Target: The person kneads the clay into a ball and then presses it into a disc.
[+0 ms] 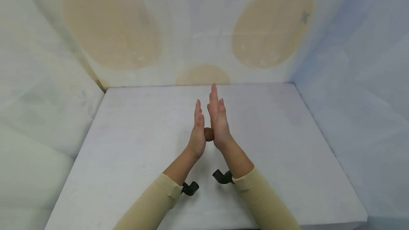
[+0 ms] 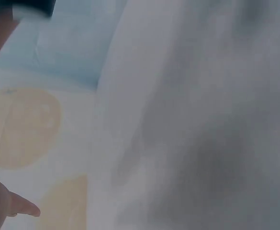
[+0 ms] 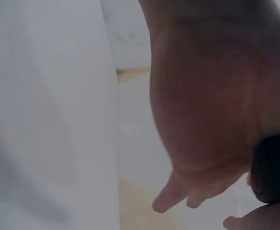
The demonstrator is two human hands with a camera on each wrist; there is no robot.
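Both hands [image 1: 209,125] press a brown ball [image 1: 209,134] mid-table [image 1: 127,144].

Bare table [image 1: 134,144] is lying open on every side of the hands, while fabric walls [image 1: 48,109] (left, back, right) are closing it in.

Soft even light, faint shadows, head view sharp, both wrist views blurred, perhaps from motion
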